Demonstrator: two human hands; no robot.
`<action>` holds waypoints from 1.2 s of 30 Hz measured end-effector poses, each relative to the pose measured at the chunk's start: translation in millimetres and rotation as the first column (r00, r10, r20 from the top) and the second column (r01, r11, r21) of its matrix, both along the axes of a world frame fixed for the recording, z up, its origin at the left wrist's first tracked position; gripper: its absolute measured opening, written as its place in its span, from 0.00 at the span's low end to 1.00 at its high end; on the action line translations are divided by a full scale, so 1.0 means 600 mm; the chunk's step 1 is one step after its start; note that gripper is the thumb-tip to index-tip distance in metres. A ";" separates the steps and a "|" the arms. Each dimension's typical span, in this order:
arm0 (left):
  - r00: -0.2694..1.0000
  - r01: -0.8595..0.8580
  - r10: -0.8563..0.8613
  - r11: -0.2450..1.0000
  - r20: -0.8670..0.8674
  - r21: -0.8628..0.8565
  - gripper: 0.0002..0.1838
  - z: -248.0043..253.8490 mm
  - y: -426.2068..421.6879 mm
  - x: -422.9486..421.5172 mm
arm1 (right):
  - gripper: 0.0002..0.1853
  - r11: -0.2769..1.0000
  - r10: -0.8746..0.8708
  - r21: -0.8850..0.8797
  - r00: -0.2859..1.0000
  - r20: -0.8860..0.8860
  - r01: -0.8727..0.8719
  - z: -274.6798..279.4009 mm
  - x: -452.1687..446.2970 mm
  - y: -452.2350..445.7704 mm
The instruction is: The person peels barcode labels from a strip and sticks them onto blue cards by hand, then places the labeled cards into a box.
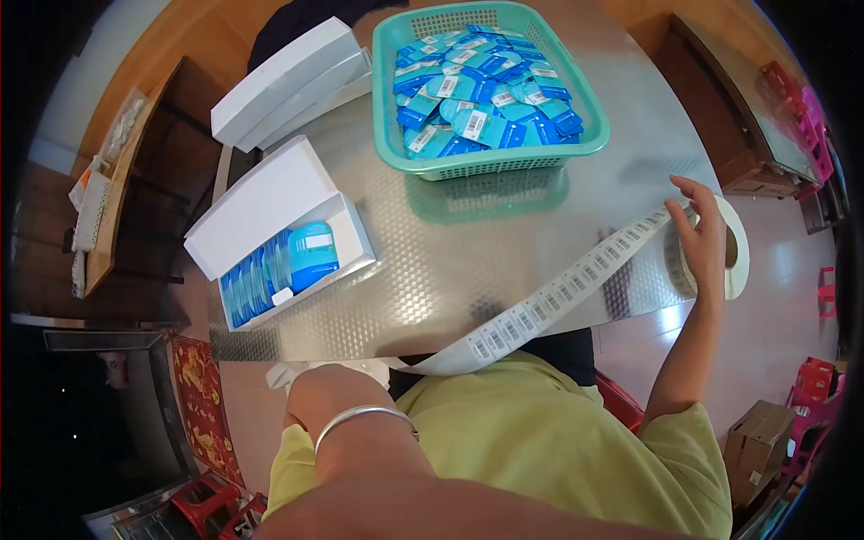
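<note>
My right hand is at the roll of barcode labels by the table's right edge, with its thumb and index finger curved over the roll's near side. From the roll, a long strip of white labels runs down and left across the tabletop to the front edge and sags past it toward my lap. My left hand, with a silver bangle at the wrist, is bent down below the table's front edge. Its fingers are hidden. Crumpled white paper shows just beyond it.
A green basket full of blue barcoded packets stands at the back of the metal table. At the left, an open white box holds a row of blue packets. Behind it are closed white boxes.
</note>
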State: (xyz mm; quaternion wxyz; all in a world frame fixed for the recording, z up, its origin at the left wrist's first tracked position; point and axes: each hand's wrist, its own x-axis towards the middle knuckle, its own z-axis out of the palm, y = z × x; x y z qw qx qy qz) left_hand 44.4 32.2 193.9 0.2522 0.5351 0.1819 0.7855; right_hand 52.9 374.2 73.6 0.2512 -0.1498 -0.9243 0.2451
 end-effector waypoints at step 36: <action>0.764 -0.640 0.183 0.088 -0.619 -0.764 0.07 -0.313 -0.148 -0.003 | 0.20 0.923 -0.260 0.301 0.965 0.030 0.240 -0.117 0.151 0.134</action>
